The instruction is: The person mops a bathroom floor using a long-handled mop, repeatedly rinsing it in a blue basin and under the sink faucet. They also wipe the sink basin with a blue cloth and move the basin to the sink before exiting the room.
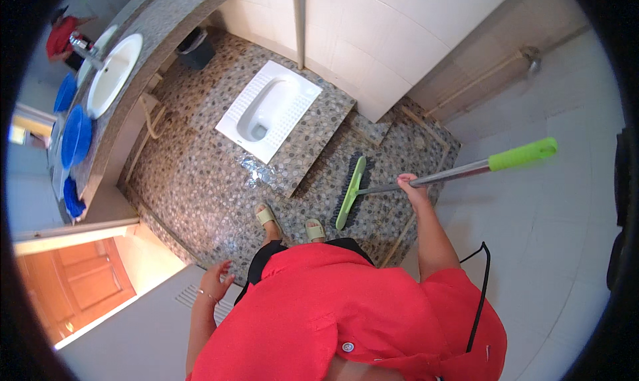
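Note:
A long-handled floor brush [450, 175] has a grey metal pole, a bright green grip and a green head with dark bristles. My right hand [414, 188] is closed around the lower part of its pole, out to the right. The brush head [351, 193] hangs at or just above the pebbled floor [213, 175]; I cannot tell whether the bristles touch it. At my left side my left hand [217, 281] holds nothing, its fingers loosely bent and apart. Ahead, a white squat toilet [303, 90] is set into a raised pebbled step.
On the left runs a stone counter [150, 31] with a white sink [120, 65], a blue basin [76, 138] and a blue cloth [73, 198]. Under it stands a dark bin [198, 51]. Tiled walls and a vertical pipe [299, 21] border the step. A wooden door [80, 281] is at lower left.

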The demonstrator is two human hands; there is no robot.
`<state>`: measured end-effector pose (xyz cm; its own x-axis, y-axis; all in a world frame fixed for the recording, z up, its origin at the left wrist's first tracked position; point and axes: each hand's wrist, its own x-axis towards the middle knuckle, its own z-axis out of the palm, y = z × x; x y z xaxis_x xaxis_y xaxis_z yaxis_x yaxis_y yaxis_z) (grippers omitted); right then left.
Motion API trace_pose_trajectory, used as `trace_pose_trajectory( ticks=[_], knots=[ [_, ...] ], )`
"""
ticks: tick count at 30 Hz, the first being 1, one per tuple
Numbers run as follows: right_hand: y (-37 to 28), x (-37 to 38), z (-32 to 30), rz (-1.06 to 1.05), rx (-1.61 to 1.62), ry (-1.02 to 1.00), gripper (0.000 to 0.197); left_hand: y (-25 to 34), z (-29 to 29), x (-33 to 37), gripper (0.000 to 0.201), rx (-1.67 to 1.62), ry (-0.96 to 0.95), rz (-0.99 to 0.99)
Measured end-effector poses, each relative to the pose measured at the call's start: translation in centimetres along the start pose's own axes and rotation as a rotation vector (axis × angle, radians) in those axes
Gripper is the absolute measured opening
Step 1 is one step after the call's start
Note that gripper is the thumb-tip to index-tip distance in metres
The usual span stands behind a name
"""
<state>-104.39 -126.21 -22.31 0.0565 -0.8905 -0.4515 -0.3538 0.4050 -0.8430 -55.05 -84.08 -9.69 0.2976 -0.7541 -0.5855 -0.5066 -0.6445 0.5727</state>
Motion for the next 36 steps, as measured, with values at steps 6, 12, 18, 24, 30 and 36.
trace_pose_trajectory(
  ticks=[6, 12, 18, 24, 30, 36],
  knots=[
    [-2.7, -1.1, 3.5, -0.056, -0.240, -0.156, 0.017, 1.9, -0.2, -1.5, 0.041, -0.214, 0.190, -0.019],
    [-5.0, -3.6, 7.3, -0.138, -0.571, -0.432, 0.016, -1.7, -0.2, -6.0, 0.040, -0.132, 0.206, -0.173],
    [-7.5, -7.3, 10.0, -0.263, -0.780, -0.701, 0.017, -7.0, -2.0, -7.1, 0.038, -0.231, 0.301, -0.148],
    [-7.9, -11.7, 16.4, -0.655, -0.761, -1.122, 0.023, -14.3, -6.2, -7.2, 0.033, -0.445, 0.358, -0.168],
    [-9.3, -15.5, 25.4, -0.474, -0.703, -1.412, 0.022, -22.3, -10.1, -7.3, 0.033, -0.398, 0.313, -0.188],
    [-12.3, -17.7, 35.2, -0.470, -0.767, -1.437, 0.022, -23.9, -13.5, -7.2, 0.037, -0.700, 0.379, -0.180]
  ],
)
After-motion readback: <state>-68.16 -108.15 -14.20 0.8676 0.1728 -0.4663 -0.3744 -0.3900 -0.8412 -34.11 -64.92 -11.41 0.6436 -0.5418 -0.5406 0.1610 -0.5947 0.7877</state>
